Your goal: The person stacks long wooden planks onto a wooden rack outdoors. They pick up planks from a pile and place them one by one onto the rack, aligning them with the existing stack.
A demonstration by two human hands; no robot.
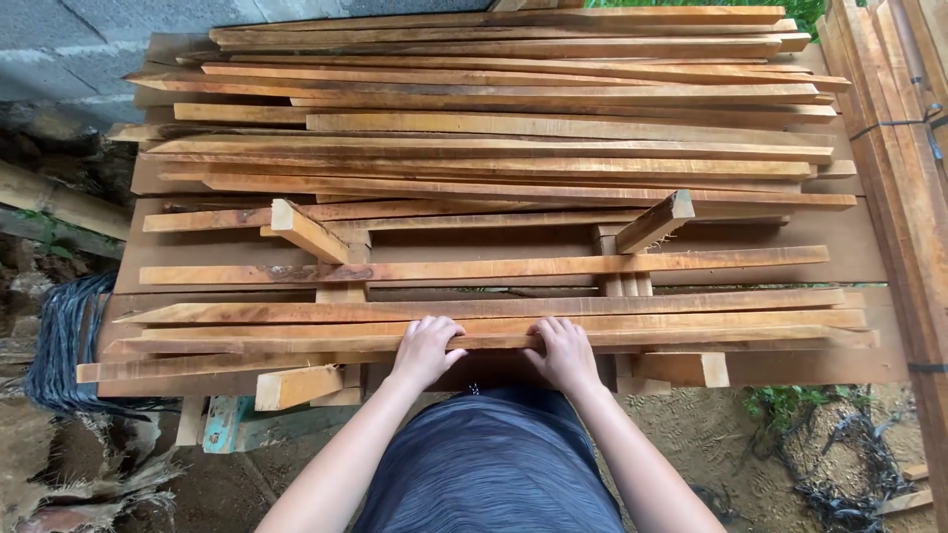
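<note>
Both hands [494, 350] on slat [513, 342] edge

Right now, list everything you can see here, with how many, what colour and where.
Wooden slats: many, orange-brown, stacked lengthwise across the bench, thickest at the far side.
Front slats: several, orange-brown, near edge, under the hands.
Short angled blocks: two, pale brown, sticking up mid-bench, left and right.
Bench boards: brown, under the stack.
Strapped timber bundle: one, brown, right edge.
Block wall: grey, top left.
Dark cord coil: one, blue-black, left of bench.
Plants: green, ground at right.
Left hand: on the front slats.
Right hand: on the front slats.
</note>
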